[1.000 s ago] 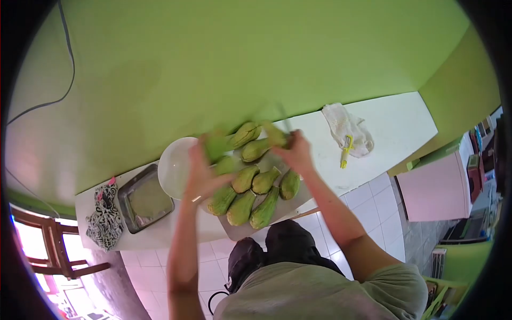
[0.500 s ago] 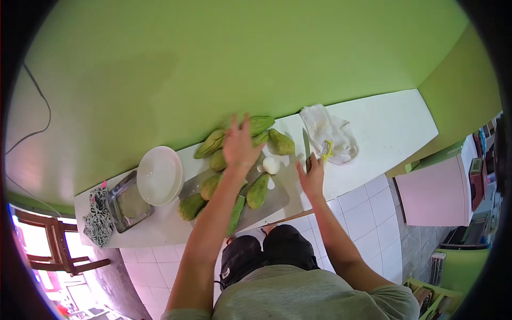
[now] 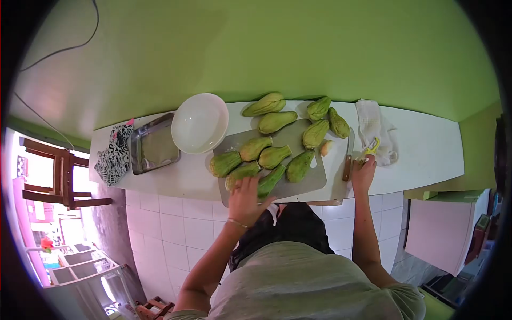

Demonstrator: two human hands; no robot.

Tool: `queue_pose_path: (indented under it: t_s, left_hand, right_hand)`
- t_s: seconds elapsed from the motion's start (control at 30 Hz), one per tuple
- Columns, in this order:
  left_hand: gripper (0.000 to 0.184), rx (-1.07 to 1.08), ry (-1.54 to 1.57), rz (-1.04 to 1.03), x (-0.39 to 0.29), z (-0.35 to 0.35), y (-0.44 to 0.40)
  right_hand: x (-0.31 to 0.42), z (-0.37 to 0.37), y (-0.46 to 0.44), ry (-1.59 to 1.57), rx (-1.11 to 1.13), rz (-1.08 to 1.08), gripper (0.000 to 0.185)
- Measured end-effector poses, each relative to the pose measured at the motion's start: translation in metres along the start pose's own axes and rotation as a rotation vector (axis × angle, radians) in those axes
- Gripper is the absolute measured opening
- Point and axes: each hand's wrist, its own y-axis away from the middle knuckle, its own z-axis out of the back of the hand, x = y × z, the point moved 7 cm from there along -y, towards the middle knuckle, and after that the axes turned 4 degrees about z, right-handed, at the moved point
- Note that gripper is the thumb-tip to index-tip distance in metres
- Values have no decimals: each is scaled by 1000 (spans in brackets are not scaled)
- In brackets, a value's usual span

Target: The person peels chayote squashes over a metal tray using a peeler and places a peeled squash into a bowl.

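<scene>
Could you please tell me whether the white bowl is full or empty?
Empty: the white bowl shows only its bare inside, with nothing lying in it.

Green chayotes (image 3: 274, 156) on, beyond mat (image 3: 316, 183); yellow peeler (image 3: 373, 144) by cloth (image 3: 369, 120)

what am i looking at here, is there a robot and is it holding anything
No robot here: these are a person's bare hands, and every picture comes from one camera on their head, looking down. On the white counter are chayotes, a cutting mat, a knife, a white bowl, a metal pan and cloths. The left hand rests at the chayotes, fingers spread. The right hand is at a yellow peeler; its grip is unclear.
</scene>
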Motion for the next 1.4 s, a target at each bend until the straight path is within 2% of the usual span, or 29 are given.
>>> queue_pose_path:
  t_s: [0.03, 0.13, 0.17, 0.23, 0.27, 0.37, 0.43, 0.5, 0.53, 0.57, 0.6, 0.63, 0.67, 0.73, 0.8, 0.83, 0.87, 0.93, 0.97, 1.0, 1.07, 1.1, 1.13, 1.2, 1.27, 1.33, 1.4]
  left_hand:
    - [51, 18, -121, -15, -7, -5, 1]
    - [67, 170, -199, 2, 9, -41, -1]
    - [66, 178, -58, 31, 8, -36, 1]
    - [66, 172, 206, 112, 10, -13, 8]
    - [63, 118, 370, 142, 17, 6, 10]
    - [52, -95, 777, 232, 51, 64, 14]
    - [50, -114, 880, 541, 107, 105, 9]
    - [46, -307, 837, 520, 193, 125, -2]
    - [43, -347, 694, 517, 241, 131, -5]
    - [41, -380, 554, 499, 291, 133, -11]
    - [43, -398, 546, 505, 342, 122, -10]
    - [44, -351, 552, 508, 374, 115, -13]
    - [45, -254, 602, 513, 384, 114, -13]
    - [48, -62, 717, 492, 384, 112, -16]
    - [51, 36, 746, 474, 381, 106, -16]
    - [49, 38, 720, 488, 375, 104, -13]
    - [48, 32, 687, 521, 377, 98, -11]
    - [43, 105, 928, 523, 399, 58, -6]
    - [41, 134, 1040, 529, 408, 38, -10]
    - [40, 136, 1101, 492, 390, 66, 2]
    - [38, 176, 1189, 481, 380, 73, -5]
    - [41, 161, 1393, 551, 374, 75, -4]
    - [42, 190, 1413, 583, 364, 84, -5]
    - [44, 210, 1445, 658, 344, 119, -7]
    - [46, 159, 1541, 632, 335, 128, -14]
    - [45, 49, 1653, 635, 313, 143, -20]
    - [40, 117, 1702, 659, 315, 130, -21]
  right_hand:
    - [-8, -7, -4, 4, -4, 6, 42]
    - [-64, -28, -19, -51, -5, -63, 40]
    - [-95, -30, -27, -11, -61, -59, 38]
    - [-98, -26, -16, -242, -54, -258, 33]
    - [-82, -7, -6, -491, 16, -472, 30]
    - [-32, 25, 6, -479, -134, -337, 26]
    - [-28, 28, 9, -450, -260, -210, 27]
    - [-12, 34, 5, -299, -380, -83, 29]
    - [0, 39, 9, -221, -451, -29, 29]
    - [14, 36, 5, -53, -301, -115, 32]
    - [25, 35, 3, 122, -152, -217, 34]
    - [17, 24, -9, 254, -92, -103, 34]
    - [8, 11, -22, 384, -47, 16, 35]
    - [26, 35, -18, 575, -40, -8, 27]
    - [56, 70, 3, 646, -91, -185, 22]
    - [84, 87, 14, 570, -112, -271, 23]
    - [77, 88, 11, 626, -96, -417, 25]
    - [76, 75, 14, 571, -43, -406, 24]
    - [70, 68, 12, 572, -87, -414, 24]
    - [79, 109, 25, 557, -166, -411, 24]
    - [66, 116, 31, 524, -304, -380, 26]
    - [71, 127, 36, 503, -372, -358, 27]
    - [63, 129, 38, 151, -314, -413, 29]
    - [101, 118, 52, -572, -138, -480, 32]
    - [175, 86, 62, -776, 50, -401, 33]
    - [260, 54, 86, -990, 114, -401, 26]
    - [305, 8, 105, -1005, 317, -411, 23]
